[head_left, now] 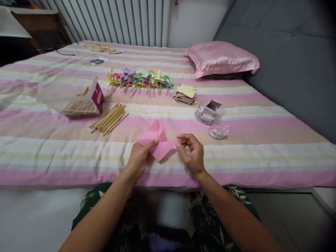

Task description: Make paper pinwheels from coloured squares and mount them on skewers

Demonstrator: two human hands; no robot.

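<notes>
Holding the pink paper [163,148] above the near edge of the bed [249,154]

The left hand [139,155] grips the paper at its left side, thumb pressed on top and the other fingers underneath. The right hand [193,154] has thumb and forefinger closed on the paper's right corner, its remaining fingers curled. Pointed flaps rise on the paper's far side, while a flatter corner points back toward the person; whether its underside touches the bed cannot be told.

Just beyond the left hand lies a loose bundle of wooden sticks [109,119], slanting on the striped cover. Beside it, farther left, a translucent plastic tub [52,84] with a purple label [98,98] holds more sticks.

Behind the paper, a row of pinwheels [141,75] in yellow, pink, purple and green lies close together, their sticks pointing mostly toward the person. Near the row's right end sits a stack of coloured sheets [187,91], yellow uppermost.

Beyond the right hand and to its right stands a clear round container [202,115] with small packets inside; a smaller clear container [219,132] bearing a white label is just beside it. Farther back, a shiny pink pillow [223,59] lies near the grey headboard [278,59].
</notes>
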